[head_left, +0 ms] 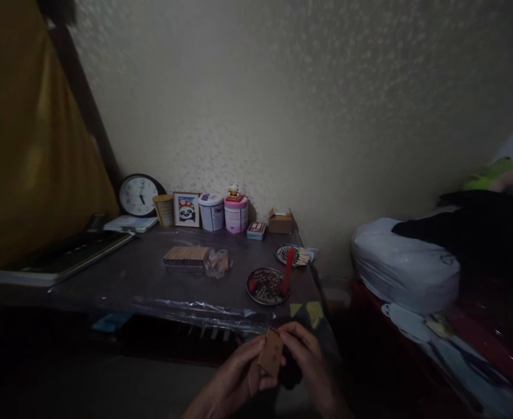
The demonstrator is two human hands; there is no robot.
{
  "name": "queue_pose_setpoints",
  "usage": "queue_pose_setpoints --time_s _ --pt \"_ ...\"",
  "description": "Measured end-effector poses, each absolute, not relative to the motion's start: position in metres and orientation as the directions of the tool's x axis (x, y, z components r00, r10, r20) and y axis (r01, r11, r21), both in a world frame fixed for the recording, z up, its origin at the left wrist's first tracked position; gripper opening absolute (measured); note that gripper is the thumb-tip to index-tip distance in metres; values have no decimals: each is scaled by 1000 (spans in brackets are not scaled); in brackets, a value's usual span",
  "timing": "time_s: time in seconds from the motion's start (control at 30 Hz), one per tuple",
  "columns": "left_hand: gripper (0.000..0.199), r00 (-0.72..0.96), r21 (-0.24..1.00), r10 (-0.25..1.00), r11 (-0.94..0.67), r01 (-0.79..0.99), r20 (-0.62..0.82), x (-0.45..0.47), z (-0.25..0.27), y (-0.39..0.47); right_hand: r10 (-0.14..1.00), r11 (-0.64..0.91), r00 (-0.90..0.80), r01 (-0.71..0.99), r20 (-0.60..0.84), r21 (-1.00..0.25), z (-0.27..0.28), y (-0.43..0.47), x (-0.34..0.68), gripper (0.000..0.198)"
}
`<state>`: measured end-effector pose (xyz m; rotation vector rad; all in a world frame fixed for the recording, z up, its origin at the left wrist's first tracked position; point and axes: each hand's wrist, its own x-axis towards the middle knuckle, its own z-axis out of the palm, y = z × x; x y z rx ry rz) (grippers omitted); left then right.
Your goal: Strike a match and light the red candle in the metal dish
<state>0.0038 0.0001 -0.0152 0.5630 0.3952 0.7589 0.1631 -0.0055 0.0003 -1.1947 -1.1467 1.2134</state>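
A: From the head view, where is the small brown box (272,352), and who has it?
B: Both hands do, just off the table's front edge, low in the view. The left hand (241,369) is closed around its side, thumb near the upper edge and fingers behind and below. The right hand (306,358) is narrowed to a pinch at the top right corner.
A: Why hold it like that?
B: I'd judge that the left steadies it, leaving the right fingertips free for fine work at that edge. The tilt shows its broad face to the wearer.
A: And the things on the table (147,276)?
B: A metal dish (265,304) of dark bits, with a red utensil (288,265) leaning up from it, sits near the front, probably for easy reach. Just behind is a second dish (278,258) with pale sticks (302,256) bunched at its right side. The brown stack (186,254) is well left, lined up tight, perhaps by its wrapping; crumpled plastic (216,265) lies beside it.
A: What can't you make out?
B: The marks on the box's face, whether it's open, and the dark shape under the right hand. The left fingers are partly hidden, the wrists are cut off, and the light is dim.
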Motion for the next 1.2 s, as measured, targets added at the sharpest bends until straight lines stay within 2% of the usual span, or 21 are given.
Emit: queue_pose_setpoints --time_s 0.23,0.53,0.63,0.77,0.87,1.0,1.2 --pt "28 689 603 712 611 -513 -135 3 -17 -2 999 -10 35 -123 -14 -992 -3 -4 167 21" --pt "32 675 607 719 613 -506 -165 2 -9 2 992 100 65 101 107 -990 2 -2 168 25" --pt "34 604 684 776 541 -490 -181 4 -9 5 979 171 70 243 193 -955 0 -2 166 23" --pt "32 498 778 842 451 -438 -208 5 -9 7 954 284 -36 425 297 -860 -2 -2 166 17" --pt "31 437 805 866 433 -407 -245 5 -10 7 947 317 -111 464 301 -827 -3 -4 166 16" --pt "36 421 843 880 388 -372 -220 3 -15 8 937 348 -175 498 301 -794 -4 -4 167 18" --pt "42 418 858 867 415 -304 -271 3 -20 10 944 327 -160 543 287 -774 -4 -5 167 18"
